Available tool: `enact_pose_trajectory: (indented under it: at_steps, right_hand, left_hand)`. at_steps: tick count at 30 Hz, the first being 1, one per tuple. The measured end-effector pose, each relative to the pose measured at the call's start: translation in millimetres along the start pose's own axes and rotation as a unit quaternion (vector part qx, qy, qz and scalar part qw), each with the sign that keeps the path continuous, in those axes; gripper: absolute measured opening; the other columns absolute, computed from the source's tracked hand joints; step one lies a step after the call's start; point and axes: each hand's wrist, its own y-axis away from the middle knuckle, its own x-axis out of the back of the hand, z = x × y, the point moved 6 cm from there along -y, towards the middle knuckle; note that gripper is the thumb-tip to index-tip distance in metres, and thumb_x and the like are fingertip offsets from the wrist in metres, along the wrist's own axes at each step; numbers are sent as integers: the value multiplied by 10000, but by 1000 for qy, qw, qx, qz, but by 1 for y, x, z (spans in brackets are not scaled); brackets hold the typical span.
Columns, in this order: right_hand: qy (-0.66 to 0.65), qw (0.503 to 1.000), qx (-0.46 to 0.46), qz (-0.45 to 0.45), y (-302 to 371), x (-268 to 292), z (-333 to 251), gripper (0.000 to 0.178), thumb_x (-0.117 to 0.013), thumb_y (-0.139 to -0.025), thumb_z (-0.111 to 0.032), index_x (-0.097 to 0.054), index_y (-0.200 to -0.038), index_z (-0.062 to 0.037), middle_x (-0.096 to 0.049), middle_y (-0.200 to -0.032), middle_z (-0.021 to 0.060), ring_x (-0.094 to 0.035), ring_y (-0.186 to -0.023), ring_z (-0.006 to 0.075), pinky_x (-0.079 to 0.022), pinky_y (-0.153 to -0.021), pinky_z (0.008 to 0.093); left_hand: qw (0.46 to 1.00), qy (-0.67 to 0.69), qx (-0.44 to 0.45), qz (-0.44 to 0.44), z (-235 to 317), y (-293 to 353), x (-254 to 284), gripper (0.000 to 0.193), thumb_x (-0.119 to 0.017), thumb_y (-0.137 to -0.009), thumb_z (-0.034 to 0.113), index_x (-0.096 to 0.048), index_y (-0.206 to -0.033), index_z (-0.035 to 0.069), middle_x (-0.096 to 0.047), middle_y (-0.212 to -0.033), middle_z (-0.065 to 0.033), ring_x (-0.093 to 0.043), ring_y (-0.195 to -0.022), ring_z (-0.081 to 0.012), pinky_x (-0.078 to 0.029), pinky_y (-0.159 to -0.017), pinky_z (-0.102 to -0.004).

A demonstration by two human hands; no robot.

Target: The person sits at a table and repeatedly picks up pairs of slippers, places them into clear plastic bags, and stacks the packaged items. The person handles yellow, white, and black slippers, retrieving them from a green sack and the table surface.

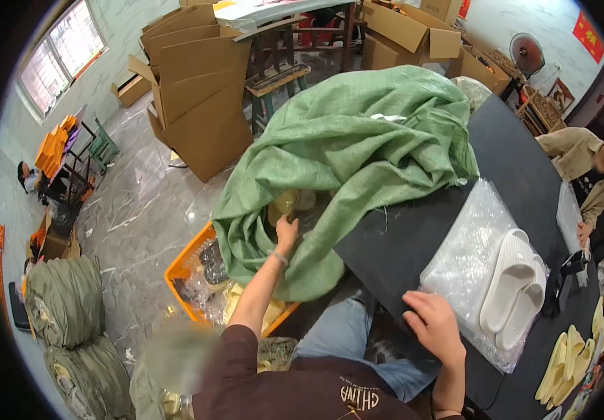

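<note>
A large green woven sack (344,133) lies with its mouth toward me, draped over the edge of the black table. My left hand (287,234) reaches into that mouth, its fingers closed at the lower edge of a yellowish item (285,203) whose kind is hard to make out in shadow. Over the table's near edge hovers my right hand (435,322), loosely bent, thumb apart from the fingers, nothing in it. Close beside it a pair of white slippers (515,290) rests on clear plastic bags (459,245).
An orange crate (176,266) with wrapped slippers stands on the floor under the sack. Cream slippers (564,364) lie at the black table's (505,147) right. A co-worker (589,168) handles plastic across it. Cardboard boxes (204,119) stand behind; stuffed sacks (67,301) sit left.
</note>
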Motion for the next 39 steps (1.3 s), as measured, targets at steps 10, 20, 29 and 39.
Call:
enact_pose_trajectory:
  at_steps: [10,20,29,39]
  right_hand:
    - [-84,996,19,22,-4,-25,55,182,-673,-719,-15,-693,-883,-91,-644,-956,40,-592,-842,223,-446,-752,338]
    - [-59,998,17,27,2,-21,56,182,-666,-738,-42,-674,-917,-74,-630,-998,43,-591,-853,222,-438,-763,344]
    - [-86,992,69,60,43,24,44,243,-664,-745,-58,-646,-988,-63,-639,-997,61,-613,-873,248,-476,-763,352]
    - [-127,987,51,83,82,36,64,223,-654,-792,-121,-642,-1010,-78,-644,-981,60,-613,-850,247,-482,-735,350]
  left_hand:
    - [854,-497,-79,131,-126,-135,-82,624,-443,-898,224,-173,-1439,71,-267,-1422,-225,-261,-1320,-378,-255,-1075,-460]
    - [876,-397,-254,98,34,-45,36,169,-526,-788,103,-582,-947,99,-621,-720,-127,-643,-633,-334,-506,-549,-443]
    - [953,113,-132,-248,310,120,239,453,-490,-626,31,-646,-1042,-61,-674,-947,-113,-631,-838,-171,-510,-749,-284]
    - [725,-56,-682,-76,564,277,84,357,-531,-773,-44,-658,-1089,63,-700,-913,-63,-633,-718,-153,-501,-662,-266]
